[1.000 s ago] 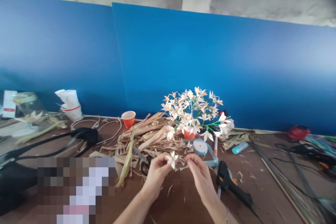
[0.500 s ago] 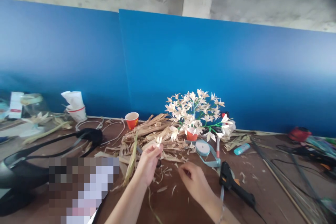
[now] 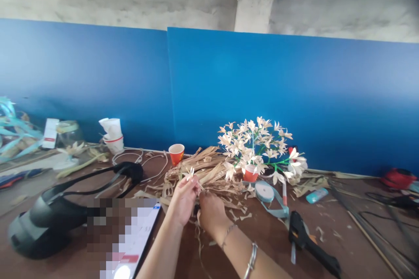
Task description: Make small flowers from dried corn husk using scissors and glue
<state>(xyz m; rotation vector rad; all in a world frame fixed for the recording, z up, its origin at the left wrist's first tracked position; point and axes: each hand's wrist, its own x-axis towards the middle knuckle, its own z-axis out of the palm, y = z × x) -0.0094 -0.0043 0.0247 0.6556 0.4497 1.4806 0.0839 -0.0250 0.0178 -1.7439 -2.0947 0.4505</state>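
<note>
My left hand [image 3: 184,198] is pinched around a small cream flower [image 3: 190,173], whose petals stick up above the fingertips. Right beside it, my right hand [image 3: 212,212] has its fingers closed close to the left fingertips. What the right fingers grip is hidden. Dried husks [image 3: 209,170] lie in a heap just behind both hands. To the right of the heap, a bunch of cream flowers on green stems [image 3: 255,139] stands in a red paper cup [image 3: 250,174]. A roll of pale blue ribbon [image 3: 264,192] rests in front of that cup.
A black glue gun [image 3: 310,244] lies at right, near a turquoise item [image 3: 317,195]. A phone [image 3: 140,226] and a black strapped headset [image 3: 42,231] are at left. Another red cup [image 3: 176,154] and white cups [image 3: 113,135] stand along the blue partition [image 3: 278,74].
My right hand has moved left and come up to my left hand, its fingers now closed there. My left hand still pinches the flower. The camera view has shifted, so the table appears farther right and lower.
</note>
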